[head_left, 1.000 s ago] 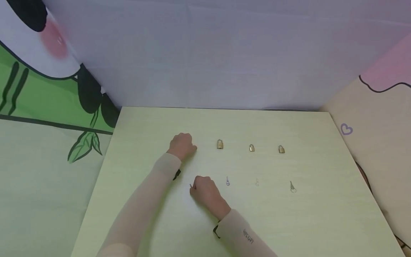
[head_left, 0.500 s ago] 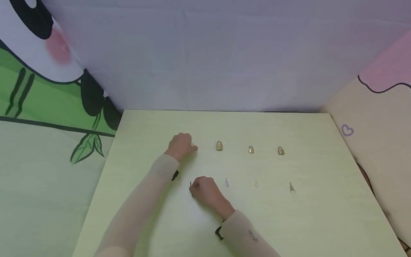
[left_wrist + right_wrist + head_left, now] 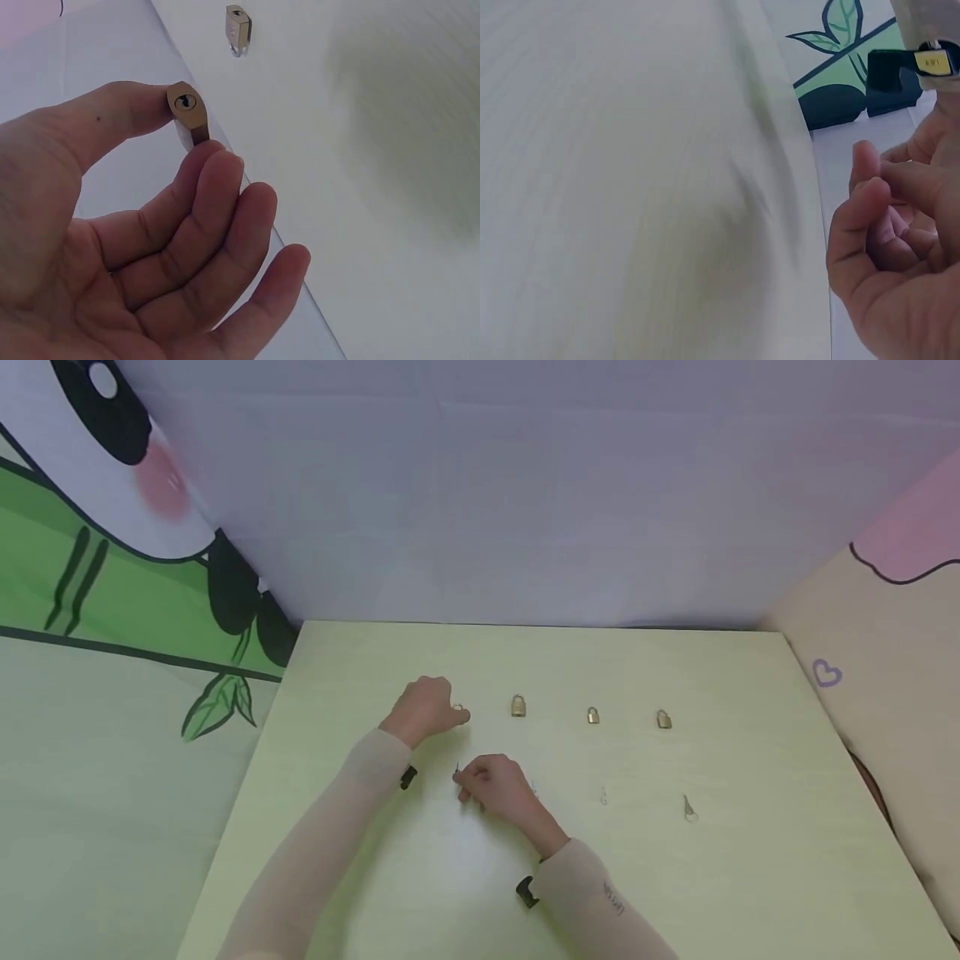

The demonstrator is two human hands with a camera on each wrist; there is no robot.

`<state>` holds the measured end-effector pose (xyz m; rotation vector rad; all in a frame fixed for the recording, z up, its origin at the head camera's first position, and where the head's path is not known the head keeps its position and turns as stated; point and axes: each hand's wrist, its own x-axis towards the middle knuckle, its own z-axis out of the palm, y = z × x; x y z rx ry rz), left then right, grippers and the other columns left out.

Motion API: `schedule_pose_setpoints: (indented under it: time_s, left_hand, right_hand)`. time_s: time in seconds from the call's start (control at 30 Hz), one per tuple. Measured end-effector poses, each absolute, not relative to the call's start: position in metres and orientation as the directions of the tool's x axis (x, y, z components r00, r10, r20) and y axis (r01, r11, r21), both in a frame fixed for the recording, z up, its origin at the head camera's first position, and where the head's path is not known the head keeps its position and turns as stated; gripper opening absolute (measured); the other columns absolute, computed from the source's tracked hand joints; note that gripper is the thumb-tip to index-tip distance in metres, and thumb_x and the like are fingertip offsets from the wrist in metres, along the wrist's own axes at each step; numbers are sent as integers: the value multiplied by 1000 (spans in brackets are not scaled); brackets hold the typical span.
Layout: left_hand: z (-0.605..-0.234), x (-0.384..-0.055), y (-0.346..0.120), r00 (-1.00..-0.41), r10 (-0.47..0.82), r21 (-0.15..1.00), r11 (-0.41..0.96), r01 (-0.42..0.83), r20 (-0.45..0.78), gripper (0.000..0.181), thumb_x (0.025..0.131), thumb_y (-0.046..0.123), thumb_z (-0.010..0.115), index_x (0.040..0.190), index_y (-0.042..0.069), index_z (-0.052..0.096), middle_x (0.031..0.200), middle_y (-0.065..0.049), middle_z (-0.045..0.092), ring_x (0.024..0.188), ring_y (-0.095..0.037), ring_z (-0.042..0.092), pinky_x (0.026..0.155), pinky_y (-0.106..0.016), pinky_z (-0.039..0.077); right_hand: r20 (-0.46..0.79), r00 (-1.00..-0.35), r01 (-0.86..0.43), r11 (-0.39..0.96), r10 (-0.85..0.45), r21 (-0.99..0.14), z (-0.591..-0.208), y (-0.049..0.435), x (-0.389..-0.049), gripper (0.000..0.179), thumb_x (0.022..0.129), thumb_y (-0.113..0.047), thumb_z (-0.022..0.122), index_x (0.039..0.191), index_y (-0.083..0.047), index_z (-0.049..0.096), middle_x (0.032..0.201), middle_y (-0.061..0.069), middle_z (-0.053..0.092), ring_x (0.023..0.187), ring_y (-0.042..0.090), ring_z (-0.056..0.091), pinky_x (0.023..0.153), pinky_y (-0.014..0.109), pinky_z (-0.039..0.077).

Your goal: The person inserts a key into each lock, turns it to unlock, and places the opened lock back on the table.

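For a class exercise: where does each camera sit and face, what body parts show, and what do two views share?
Head: on the head, facing forward and down at the pale yellow tabletop; both beige sleeves, left grip and right grip show.
Left wrist: worn there, facing a pinched golden metal padlock; only the left grip shows.
Right wrist: worn there, facing the tabletop and green leaf drawing; right grip and part of left arm show.
Head and right wrist views share that drawing.

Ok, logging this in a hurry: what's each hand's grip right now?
Left hand: holding, pinching a brass-coloured padlock.
Right hand: holding, pinching a thin item, too small to identify.
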<state>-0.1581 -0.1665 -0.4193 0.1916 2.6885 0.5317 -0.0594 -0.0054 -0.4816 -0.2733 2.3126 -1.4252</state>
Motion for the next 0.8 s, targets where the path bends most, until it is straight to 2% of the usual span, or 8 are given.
schedule_pose_setpoints:
  time_s: [0.23, 0.4, 0.53, 0.8]
  left_hand:
    - [-414, -150, -168, -924, 207, 397, 915, 67, -321, 43, 87, 28, 67, 59, 13, 39, 52, 6, 24, 49, -10, 25, 47, -26, 27]
    - [-413, -146, -168, -927, 207, 391, 917, 73, -313, 45, 86, 28, 67, 55, 14, 38, 50, 7, 24, 47, -9, 25, 45, -25, 26]
    - [-412, -145, -168, -931, 215, 379, 921, 93, -295, 46, 87, 27, 66, 53, 15, 36, 49, 8, 23, 46, -9, 23, 45, -25, 24]
    - [-411, -144, -171, -934, 232, 389, 914, 115, -271, 47, 86, 24, 65, 51, 15, 35, 47, 8, 22, 46, -8, 20, 44, -24, 21]
  right_hand:
    - [-236, -879, 54, 405, -414, -913, -484, 1, -76, 25, 97, -29, 65, 84, -9, 73, 72, -1, 71, 53, 15, 53, 50, 24, 37]
    - [-213, -851, 26, 366, -479, -930, -484, 3, -90, 29, 98, -27, 65, 89, -1, 73, 79, 11, 72, 58, 26, 58, 53, 28, 43]
    - [-208, -835, 38, 325, -509, -945, -483, 4, -98, 31, 99, -25, 64, 94, 5, 72, 79, 16, 71, 58, 23, 56, 56, 34, 49]
    - [-175, -829, 49, 243, -531, -969, -481, -2, -107, 30, 100, -19, 62, 94, 9, 68, 75, 14, 67, 59, 21, 55, 58, 39, 51]
